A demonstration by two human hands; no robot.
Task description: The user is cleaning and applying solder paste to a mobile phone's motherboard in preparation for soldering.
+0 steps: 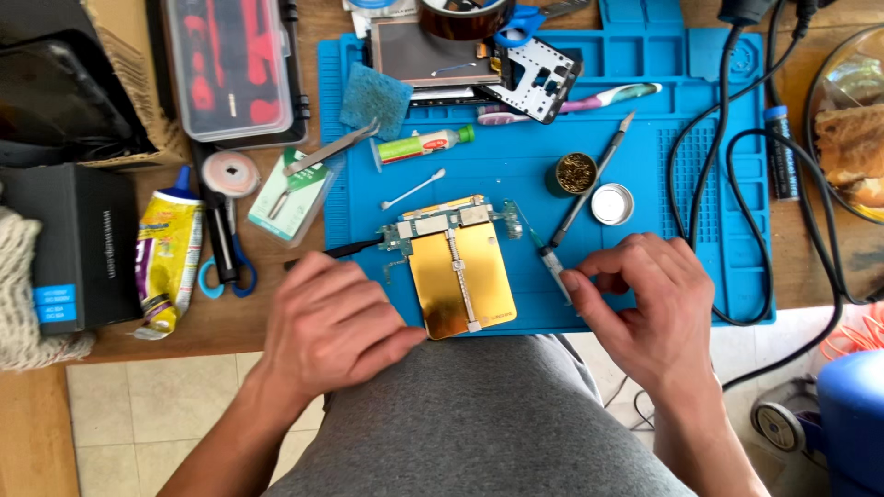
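A thin syringe (pixel 552 260) was pinched at its lower end by the closed fingers of the right hand (pixel 645 304), its long axis angled up-left toward the gold holder (pixel 458 281) at frame centre, steadied by the left hand (pixel 336 322), fingers together.

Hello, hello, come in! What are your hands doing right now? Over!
Left hand rests by the gold board holder. Right hand pinches a small syringe in its fingers. Circuit board clamped on top. Nothing blocking it.
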